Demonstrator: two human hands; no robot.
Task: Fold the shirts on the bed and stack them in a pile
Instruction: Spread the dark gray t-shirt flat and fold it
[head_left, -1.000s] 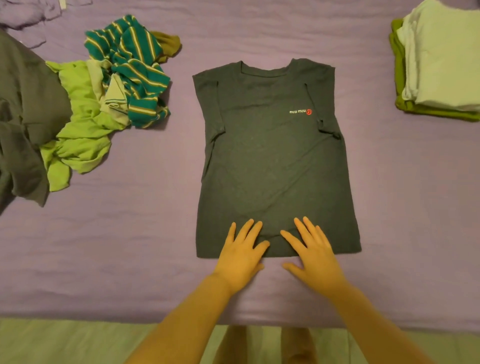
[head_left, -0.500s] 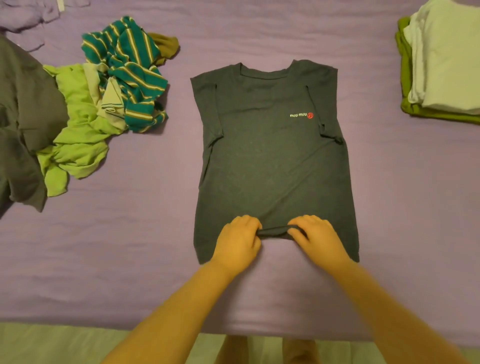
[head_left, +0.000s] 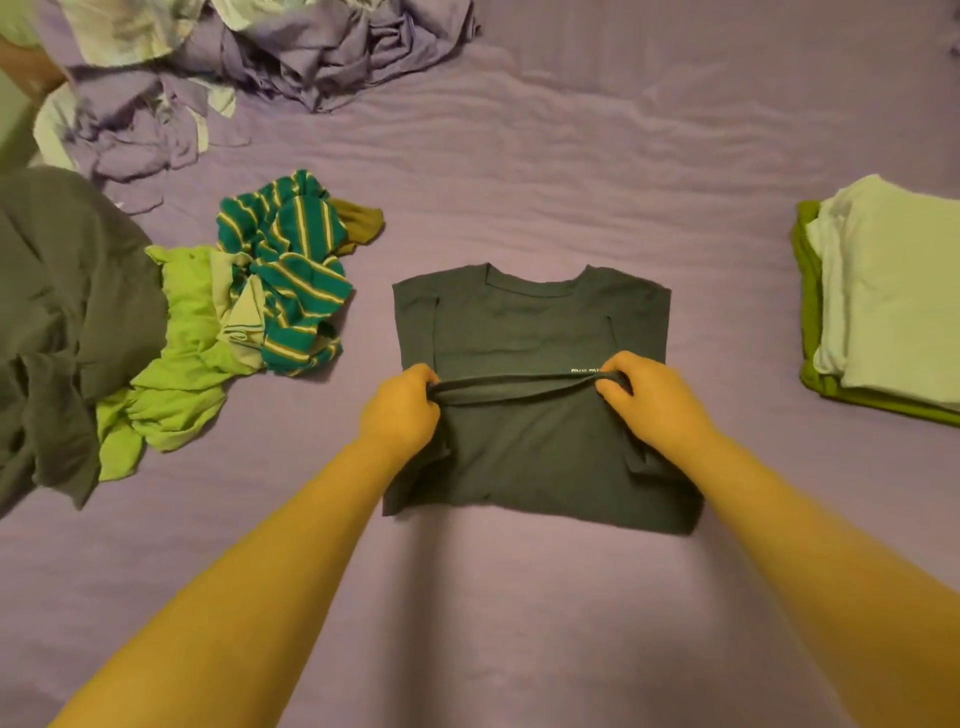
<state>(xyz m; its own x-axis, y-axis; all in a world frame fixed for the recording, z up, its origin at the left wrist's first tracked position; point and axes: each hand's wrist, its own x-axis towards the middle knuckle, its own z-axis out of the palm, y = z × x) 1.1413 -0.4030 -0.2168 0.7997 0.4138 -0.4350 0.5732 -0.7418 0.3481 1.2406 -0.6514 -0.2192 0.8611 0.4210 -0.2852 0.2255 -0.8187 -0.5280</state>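
A dark grey T-shirt (head_left: 524, 452) lies face up in the middle of the purple bed (head_left: 519, 597), its sleeves folded in. Its lower half is doubled over the chest, with the hem stretched across the middle. My left hand (head_left: 402, 413) grips the hem at its left end. My right hand (head_left: 649, 397) grips the right end, half covering the small chest logo. A pile of folded shirts (head_left: 893, 291), pale on top and green beneath, sits at the right edge. Unfolded shirts lie at the left: a teal striped one (head_left: 291, 270), a lime green one (head_left: 179, 358) and a dark grey one (head_left: 57, 322).
Crumpled purple and pale bedding (head_left: 218, 67) is heaped at the far left corner. Bare purple sheet stretches between the dark shirt and the folded pile, and in front of the shirt toward me.
My flat hands curled on the shirt's bottom hem, then carried it up and away from me over the chest while spreading apart. The view has pulled back and tilted up.
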